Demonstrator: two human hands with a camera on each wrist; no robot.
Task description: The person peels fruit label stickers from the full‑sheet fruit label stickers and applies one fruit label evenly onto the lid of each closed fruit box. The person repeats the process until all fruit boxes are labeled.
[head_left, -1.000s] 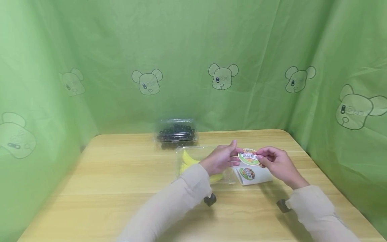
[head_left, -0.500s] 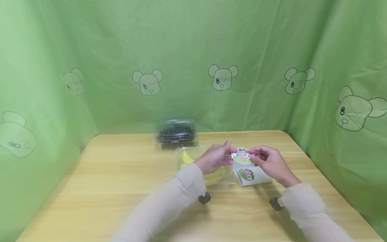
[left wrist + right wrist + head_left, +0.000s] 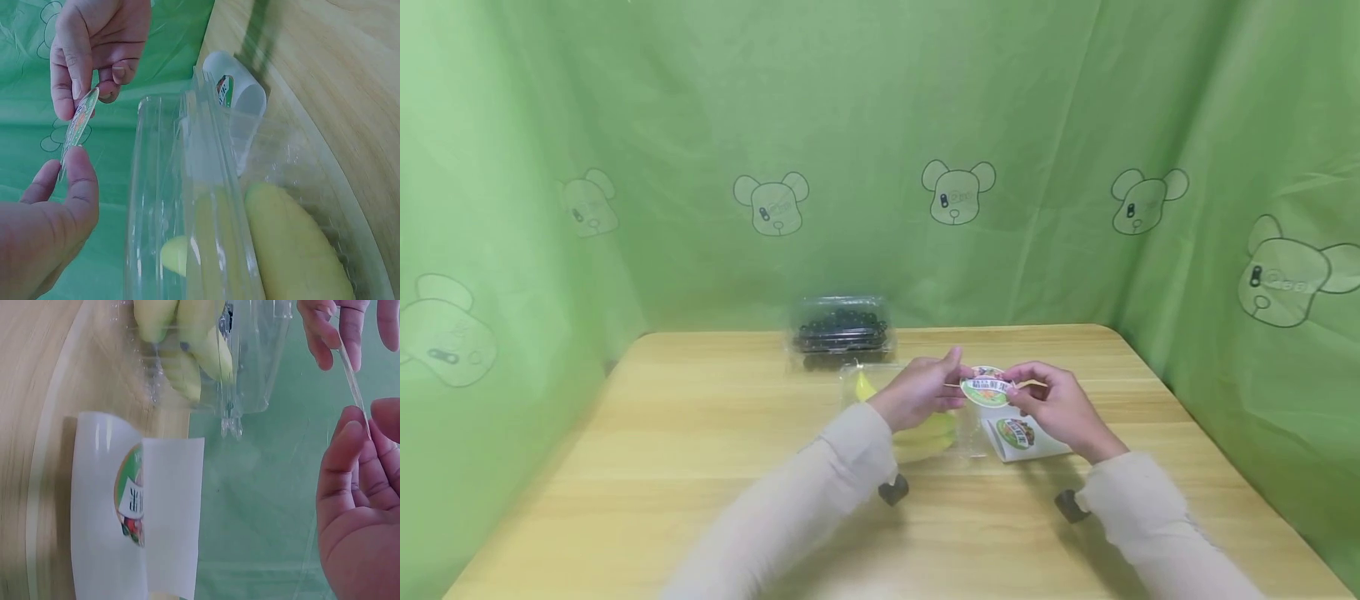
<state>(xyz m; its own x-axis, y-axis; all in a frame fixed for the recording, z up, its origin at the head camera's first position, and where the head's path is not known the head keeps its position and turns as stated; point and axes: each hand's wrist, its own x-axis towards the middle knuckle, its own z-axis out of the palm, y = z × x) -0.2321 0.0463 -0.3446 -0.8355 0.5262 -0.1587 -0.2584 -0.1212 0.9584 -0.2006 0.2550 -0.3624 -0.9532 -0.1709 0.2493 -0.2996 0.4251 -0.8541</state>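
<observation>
Between my two hands is an oval fruit sticker (image 3: 987, 387), printed in green and orange with a white band of text. My left hand (image 3: 919, 392) pinches its left edge between thumb and finger. At the opposite edge, my right hand (image 3: 1060, 406) pinches it with thumb and fingertips. In the left wrist view the sticker (image 3: 79, 128) appears nearly edge-on. Below the hands, a clear plastic clamshell box (image 3: 147, 187) holds yellow bananas (image 3: 294, 244). In the head view my left hand and sleeve partly cover the box.
A curled white sticker sheet (image 3: 106, 506) bearing a similar sticker (image 3: 131, 494) lies right of the banana box. Farther back stands a clear box of dark grapes (image 3: 842, 329). Green curtains (image 3: 865, 92) surround the wooden table (image 3: 715, 433).
Both hands have shifted left with the sticker held between them, over toward the banana box. The boxes and the sticker sheet have stayed in place.
</observation>
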